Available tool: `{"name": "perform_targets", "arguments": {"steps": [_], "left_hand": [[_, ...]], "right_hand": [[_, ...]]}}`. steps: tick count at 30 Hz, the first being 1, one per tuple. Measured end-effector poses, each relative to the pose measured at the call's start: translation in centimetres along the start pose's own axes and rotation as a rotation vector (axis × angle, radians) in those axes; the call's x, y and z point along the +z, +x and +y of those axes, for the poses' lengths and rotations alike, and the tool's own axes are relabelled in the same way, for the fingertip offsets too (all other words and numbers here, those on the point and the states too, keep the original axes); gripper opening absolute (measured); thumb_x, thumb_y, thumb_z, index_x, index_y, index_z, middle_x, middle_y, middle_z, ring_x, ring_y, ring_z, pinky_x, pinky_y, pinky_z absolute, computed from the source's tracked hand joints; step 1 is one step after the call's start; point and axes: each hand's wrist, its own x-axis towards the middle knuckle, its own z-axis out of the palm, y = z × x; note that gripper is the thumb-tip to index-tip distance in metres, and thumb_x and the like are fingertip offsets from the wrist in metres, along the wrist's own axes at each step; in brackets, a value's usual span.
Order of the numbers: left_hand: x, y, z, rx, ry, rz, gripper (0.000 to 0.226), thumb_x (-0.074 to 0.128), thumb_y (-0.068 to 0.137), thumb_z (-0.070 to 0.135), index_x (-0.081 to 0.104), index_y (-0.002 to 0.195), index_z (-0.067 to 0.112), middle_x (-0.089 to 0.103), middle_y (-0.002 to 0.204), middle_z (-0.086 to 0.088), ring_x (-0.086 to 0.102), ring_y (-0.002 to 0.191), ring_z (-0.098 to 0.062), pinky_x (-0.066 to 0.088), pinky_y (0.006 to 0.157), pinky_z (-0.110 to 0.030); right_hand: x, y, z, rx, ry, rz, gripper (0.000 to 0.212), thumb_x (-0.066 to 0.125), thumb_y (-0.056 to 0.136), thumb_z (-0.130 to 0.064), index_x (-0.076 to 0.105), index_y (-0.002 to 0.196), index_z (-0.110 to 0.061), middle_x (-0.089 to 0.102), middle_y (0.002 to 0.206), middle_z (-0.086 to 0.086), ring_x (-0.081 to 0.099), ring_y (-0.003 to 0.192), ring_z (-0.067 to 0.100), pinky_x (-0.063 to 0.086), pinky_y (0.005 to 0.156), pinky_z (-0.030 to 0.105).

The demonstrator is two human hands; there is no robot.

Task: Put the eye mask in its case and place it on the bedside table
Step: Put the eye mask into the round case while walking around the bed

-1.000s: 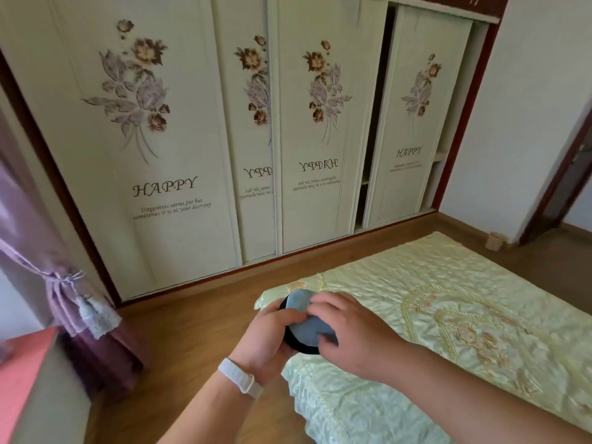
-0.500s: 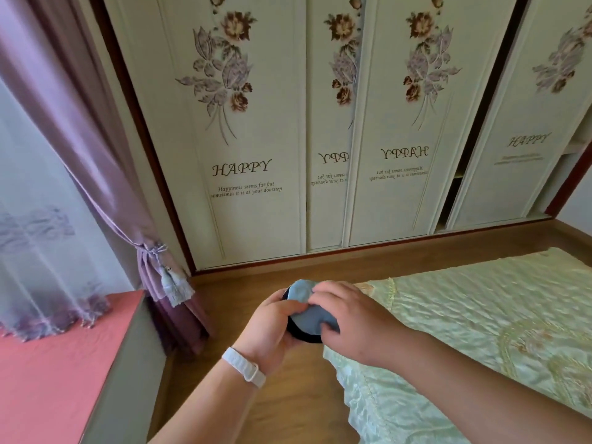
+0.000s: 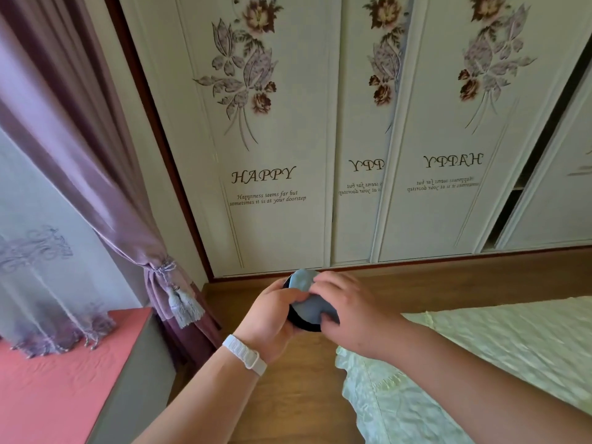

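A blue-grey eye mask [image 3: 304, 294] with a black underside or case edge [image 3: 302, 325] is held in mid-air above the wooden floor. My left hand [image 3: 272, 318], with a white band on its wrist, grips it from the left. My right hand [image 3: 349, 312] closes over it from the right, fingers on top. I cannot tell whether the black part is the case or the mask's back. No bedside table is clearly in view.
A bed with a pale green quilted cover [image 3: 499, 354] fills the lower right. A red-topped ledge [image 3: 61, 379] stands at lower left under a purple curtain [image 3: 96, 174]. White sliding wardrobe doors [image 3: 272, 155] with flower prints line the far wall. Wooden floor [image 3: 298, 395] runs between.
The view has swung left: the bed slid to the right and the curtain and red ledge came in. Both hands still hold the mask together in the same way.
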Motion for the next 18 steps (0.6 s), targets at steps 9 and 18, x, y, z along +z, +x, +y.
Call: {"name": "perform_targets", "arguments": {"steps": [9, 18], "left_hand": [[-5.6, 10.6, 4.0, -0.054, -0.018, -0.011, 0.038, 0.054, 0.089, -0.006, 0.060, 0.126, -0.001, 0.059, 0.133, -0.035, 0.059, 0.122, -0.049, 0.051, 0.097, -0.059], [-11.9, 22.2, 15.3, -0.079, 0.029, -0.139, 0.040, 0.049, 0.091, -0.005, 0.056, 0.131, -0.004, 0.057, 0.135, -0.036, 0.059, 0.122, -0.048, 0.049, 0.100, -0.059]], "right_hand": [[5.4, 10.4, 4.4, 0.052, -0.043, -0.077, 0.043, 0.060, 0.077, -0.009, 0.058, 0.119, -0.012, 0.053, 0.123, 0.002, 0.045, 0.113, 0.021, 0.033, 0.096, 0.024], [8.3, 25.6, 6.0, 0.153, -0.165, -0.050, 0.045, 0.057, 0.083, -0.020, 0.051, 0.127, -0.021, 0.046, 0.133, -0.007, 0.037, 0.122, 0.014, 0.026, 0.101, 0.021]]}}
